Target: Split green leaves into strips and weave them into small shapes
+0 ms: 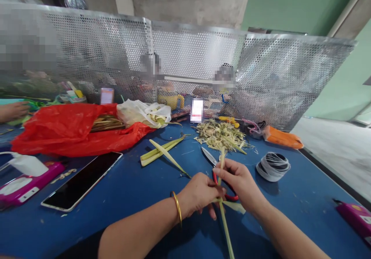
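My left hand (198,193), with a gold bangle at the wrist, is closed around a pale green plant-leaf strip (225,228) that runs down toward the table's near edge. Just above, my right hand (239,178) pinches the upper part of the same strip. A short crosswise leaf piece (234,206) sticks out to the right below the fingers. Red-handled scissors (209,156) lie under and beside my hands, blades pointing up and left. Several loose leaf strips (162,151) lie to the left of the scissors. Farther back is a heap of shredded leaf scraps (222,133).
Right of my hands stands a spool of white thread (273,166), with an orange packet (282,137) behind. On the left lie a phone (84,180), a magenta power strip (31,187) and a red plastic bag (63,129). Another person's hand (14,110) shows far left. A perforated metal screen (197,46) borders the back.
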Available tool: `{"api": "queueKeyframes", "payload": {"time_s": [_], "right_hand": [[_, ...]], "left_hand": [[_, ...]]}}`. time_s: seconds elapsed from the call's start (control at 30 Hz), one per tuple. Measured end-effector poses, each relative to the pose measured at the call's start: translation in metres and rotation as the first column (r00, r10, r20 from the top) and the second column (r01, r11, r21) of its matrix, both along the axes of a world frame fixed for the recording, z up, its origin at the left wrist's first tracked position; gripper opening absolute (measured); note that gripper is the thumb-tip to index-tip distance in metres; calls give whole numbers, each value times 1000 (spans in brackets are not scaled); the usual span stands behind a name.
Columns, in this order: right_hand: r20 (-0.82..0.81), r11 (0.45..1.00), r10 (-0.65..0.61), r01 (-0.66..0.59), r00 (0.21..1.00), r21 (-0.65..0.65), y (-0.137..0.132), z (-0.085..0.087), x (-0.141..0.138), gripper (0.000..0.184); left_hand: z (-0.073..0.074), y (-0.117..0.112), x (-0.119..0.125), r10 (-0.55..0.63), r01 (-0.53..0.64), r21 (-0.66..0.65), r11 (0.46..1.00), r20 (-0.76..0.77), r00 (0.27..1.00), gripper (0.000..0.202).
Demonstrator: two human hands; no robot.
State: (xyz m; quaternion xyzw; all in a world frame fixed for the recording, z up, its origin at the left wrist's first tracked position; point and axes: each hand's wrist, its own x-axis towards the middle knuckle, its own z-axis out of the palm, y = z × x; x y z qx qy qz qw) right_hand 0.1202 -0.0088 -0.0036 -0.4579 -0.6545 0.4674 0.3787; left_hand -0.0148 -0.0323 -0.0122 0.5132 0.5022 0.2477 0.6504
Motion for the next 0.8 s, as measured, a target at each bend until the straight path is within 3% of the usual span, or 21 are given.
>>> {"api": "queueKeyframes", "payload": {"time_s": [0.07, 0.13, 0.23, 0.33, 0.4, 0.6, 0.7, 0.8], "right_hand": [[67, 969, -112, 95, 991, 228, -5, 4, 3, 23], [190, 864, -199, 81, 961, 497, -11, 9, 6, 19], [416, 628, -256, -177, 872, 757, -16, 10, 8, 13], [578, 450, -314, -418, 753, 789, -16, 2, 4, 15], [625, 407, -350, -488, 697, 772, -14, -7, -1, 19], [659, 400, -393, -526, 642, 751, -13, -18, -7, 27], [622, 350, -448, -514, 642, 783, -18, -12, -6, 21], [615, 287, -440, -547, 654, 787, -24, -7, -10, 27]], "left_hand": [[0, 5, -3, 90, -87, -60, 994, 65, 994, 23], [0, 11, -8, 211, -188, -141, 972, 173, 962, 20], [2, 22, -16, 377, -294, -274, 916, 332, 865, 24], [3, 28, -23, 485, -335, -373, 865, 448, 751, 26], [3, 30, -24, 521, -319, -436, 841, 498, 693, 26], [8, 30, -25, 625, -363, -529, 767, 485, 612, 25], [10, 29, -24, 643, -418, -495, 762, 495, 584, 23], [9, 26, -19, 605, -406, -452, 794, 523, 601, 27]]}}
